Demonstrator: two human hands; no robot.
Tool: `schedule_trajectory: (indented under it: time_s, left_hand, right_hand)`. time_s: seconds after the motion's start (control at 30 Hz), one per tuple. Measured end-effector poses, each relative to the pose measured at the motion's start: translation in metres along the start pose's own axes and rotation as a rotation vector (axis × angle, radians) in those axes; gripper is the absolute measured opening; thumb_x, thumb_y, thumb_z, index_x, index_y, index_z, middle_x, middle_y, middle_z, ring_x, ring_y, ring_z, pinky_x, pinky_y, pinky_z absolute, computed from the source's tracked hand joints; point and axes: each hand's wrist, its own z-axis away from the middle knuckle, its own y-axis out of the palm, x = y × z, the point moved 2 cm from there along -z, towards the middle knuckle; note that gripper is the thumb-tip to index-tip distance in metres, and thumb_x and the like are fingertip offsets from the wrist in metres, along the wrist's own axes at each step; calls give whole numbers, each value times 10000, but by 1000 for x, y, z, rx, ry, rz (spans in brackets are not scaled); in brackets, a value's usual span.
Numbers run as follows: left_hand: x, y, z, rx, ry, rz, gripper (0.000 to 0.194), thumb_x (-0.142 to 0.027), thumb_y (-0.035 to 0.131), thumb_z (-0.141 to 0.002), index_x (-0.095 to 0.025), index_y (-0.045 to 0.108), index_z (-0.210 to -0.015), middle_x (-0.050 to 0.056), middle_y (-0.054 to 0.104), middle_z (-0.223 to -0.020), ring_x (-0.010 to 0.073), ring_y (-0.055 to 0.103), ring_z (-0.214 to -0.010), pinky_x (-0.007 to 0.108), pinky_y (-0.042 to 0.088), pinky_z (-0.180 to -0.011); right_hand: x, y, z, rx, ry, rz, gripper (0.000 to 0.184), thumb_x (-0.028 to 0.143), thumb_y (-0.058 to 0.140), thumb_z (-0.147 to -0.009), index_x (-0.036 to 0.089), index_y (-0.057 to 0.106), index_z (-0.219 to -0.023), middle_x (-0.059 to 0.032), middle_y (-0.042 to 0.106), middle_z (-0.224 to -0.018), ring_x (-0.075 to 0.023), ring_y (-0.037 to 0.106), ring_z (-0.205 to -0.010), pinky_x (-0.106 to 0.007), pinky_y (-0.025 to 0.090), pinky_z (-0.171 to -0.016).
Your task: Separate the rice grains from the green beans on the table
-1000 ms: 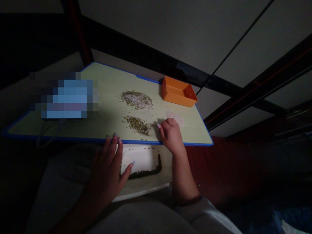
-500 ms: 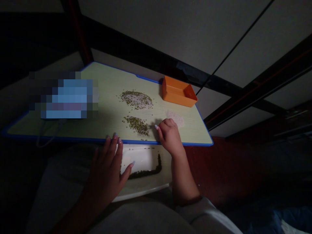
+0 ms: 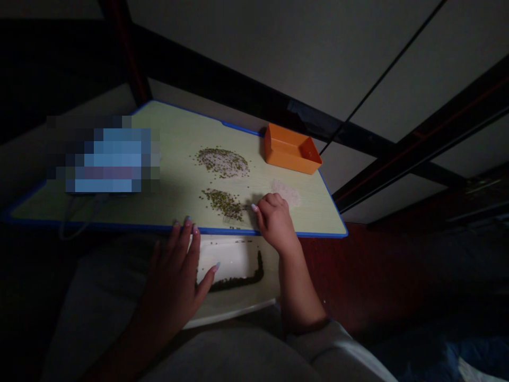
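A small pale table (image 3: 178,154) with a blue rim carries a pile of green beans (image 3: 223,203), a mixed pile of beans and rice (image 3: 222,161) behind it, and a patch of white rice (image 3: 287,191) to the right. My right hand (image 3: 274,220) rests on the table with curled fingers, its fingertips at the right edge of the green bean pile. My left hand (image 3: 177,276) lies open and flat on the left side of a white tray (image 3: 234,260) below the table's front edge. Green beans line the tray's lower and right rim.
An orange box (image 3: 292,150) stands at the table's far right corner. A blurred-out bluish object (image 3: 105,156) lies on the table's left part, with a cord hanging near it. Dark bars and a pale wall rise behind. The room is dim.
My right hand has slid a little to the left, closer to the green bean pile. My left hand has stayed on the tray.
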Motion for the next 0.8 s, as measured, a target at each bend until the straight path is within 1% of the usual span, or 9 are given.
schedule_trajectory:
  time_s: [0.33, 0.6, 0.8]
  left_hand:
    - [0, 1, 0, 10, -14, 16, 873, -372, 501, -897, -167, -25, -1562, 257, 324, -1569, 404, 212, -1502, 654, 305, -1120]
    - [-1, 0, -1, 10, -9, 2, 868, -364, 490, -902, -162, -38, -1560, 263, 341, -1559, 406, 228, -1496, 652, 331, -1101]
    - [-1, 0, -1, -2, -3, -3, 874, -366, 494, -901, -161, -41, -1560, 268, 348, -1553, 418, 251, -1485, 659, 345, -1086]
  right_hand:
    - [2, -1, -1, 19, 7, -2, 271, 275, 427, -999, 193, 635, -847, -95, 618, -955, -237, 489, -950, -356, 346, -816]
    - [1, -1, -1, 39, 10, 1, 261, 263, 432, -995, 188, 637, -853, -98, 620, -963, -239, 491, -954, -353, 346, -802]
    - [1, 0, -1, 23, 12, 9, 270, 271, 434, -997, 188, 637, -839, -97, 620, -952, -241, 490, -953, -360, 347, -806]
